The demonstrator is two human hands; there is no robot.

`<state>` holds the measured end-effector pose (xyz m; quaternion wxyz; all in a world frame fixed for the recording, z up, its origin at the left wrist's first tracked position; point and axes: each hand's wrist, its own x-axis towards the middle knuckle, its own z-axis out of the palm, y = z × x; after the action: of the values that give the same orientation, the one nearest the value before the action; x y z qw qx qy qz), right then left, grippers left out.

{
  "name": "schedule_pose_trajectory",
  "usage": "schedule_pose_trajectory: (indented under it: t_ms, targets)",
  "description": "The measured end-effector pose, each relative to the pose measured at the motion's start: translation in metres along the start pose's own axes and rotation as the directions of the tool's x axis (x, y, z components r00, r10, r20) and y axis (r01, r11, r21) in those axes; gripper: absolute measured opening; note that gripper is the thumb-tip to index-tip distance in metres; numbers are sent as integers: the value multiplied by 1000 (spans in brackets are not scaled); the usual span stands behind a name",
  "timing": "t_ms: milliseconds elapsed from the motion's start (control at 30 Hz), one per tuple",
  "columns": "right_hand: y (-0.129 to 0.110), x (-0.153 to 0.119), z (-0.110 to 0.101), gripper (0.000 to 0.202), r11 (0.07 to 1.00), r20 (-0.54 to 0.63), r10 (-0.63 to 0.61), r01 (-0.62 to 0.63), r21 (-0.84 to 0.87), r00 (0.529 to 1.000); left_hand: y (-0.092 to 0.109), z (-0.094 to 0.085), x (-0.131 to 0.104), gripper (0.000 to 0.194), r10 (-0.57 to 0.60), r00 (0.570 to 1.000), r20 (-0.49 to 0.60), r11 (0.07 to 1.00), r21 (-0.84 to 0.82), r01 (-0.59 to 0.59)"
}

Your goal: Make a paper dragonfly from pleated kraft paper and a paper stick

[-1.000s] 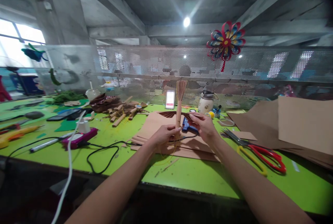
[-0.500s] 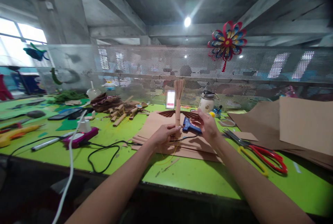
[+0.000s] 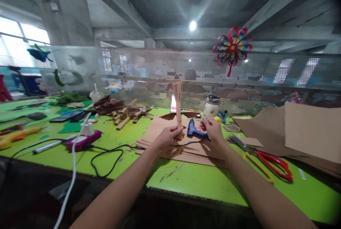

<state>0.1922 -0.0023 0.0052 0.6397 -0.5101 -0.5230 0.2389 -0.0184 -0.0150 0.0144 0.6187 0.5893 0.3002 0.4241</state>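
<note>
One cardboard stack (image 3: pixel 151 133) is lying beneath our work. Our left hand (image 3: pixel 169 137) is pinching the paper figure (image 3: pixel 178 113) near its base; the figure's slit top is leaning just short of twelve o'clock. At its three o'clock, the pleated fan (image 3: pixel 190 114) is spreading beyond the blue glue gun (image 3: pixel 191 130). Toward four o'clock, our right hand (image 3: pixel 213 131) is no longer gripping that fan, fingers bunching, any pinch unclear; our left hand is now supporting the figure alone.
</note>
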Motion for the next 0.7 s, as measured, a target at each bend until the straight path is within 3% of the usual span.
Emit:
schedule_pose_trajectory:
  t_ms: [133,367,533,700]
  targets:
    - [14,2,0,41,994,77,-42,50,-94,996,-3,-10,8,42,87,973,-214,945,326,-12]
    - [15,-6,3,35,974,170,-68,103,-204,983,-9,-40,20,33,143,905,-402,890,452,60]
    - [7,-12,4,34,965,200,-104,147,-217,974,-11,-51,28,29,111,872,-477,814,547,196]
    - [4,-9,3,33,954,193,-144,188,-234,971,-3,-61,38,23,88,880,-466,708,651,275]
